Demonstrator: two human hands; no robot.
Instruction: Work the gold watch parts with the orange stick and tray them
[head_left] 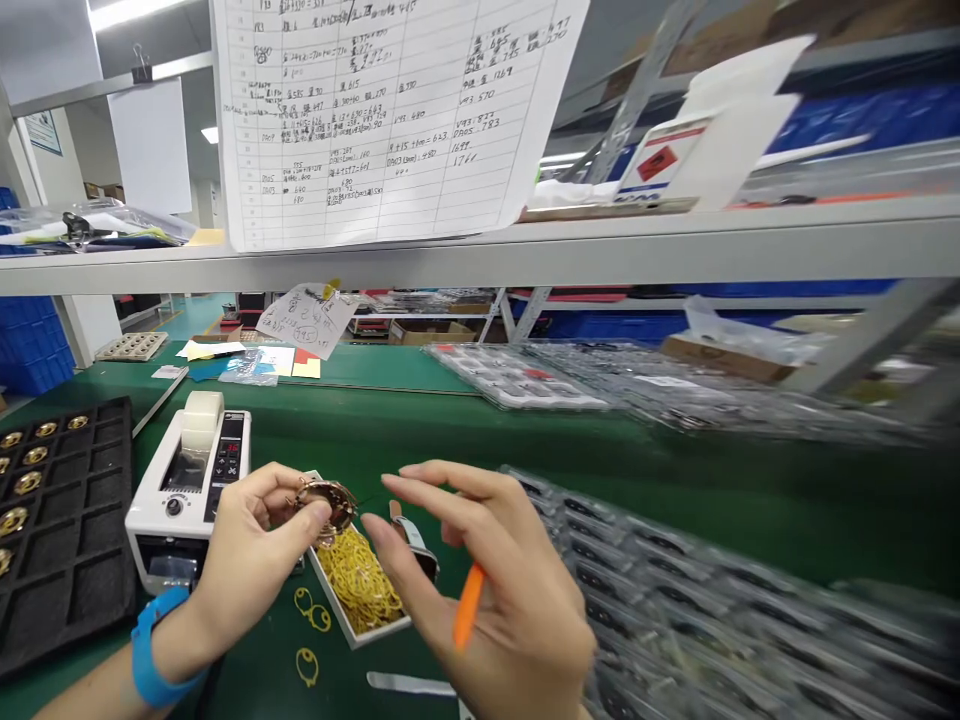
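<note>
My left hand [251,545] pinches a round gold-coloured metal part [326,500] between thumb and fingers, above a small white box of yellow rubber bands [360,585]. My right hand [487,580] hovers just right of the part, fingers stretched toward it, with an orange pen-like tool [466,607] tucked between the lower fingers. A blue band [154,650] circles my left wrist.
A white tape dispenser [187,490] stands left of my hands. A black tray [56,520] with gold parts lies at far left. Clear plastic trays [675,620] cover the right side of the green mat [390,420]. A shelf [480,255] with a handwritten sheet [390,110] hangs overhead.
</note>
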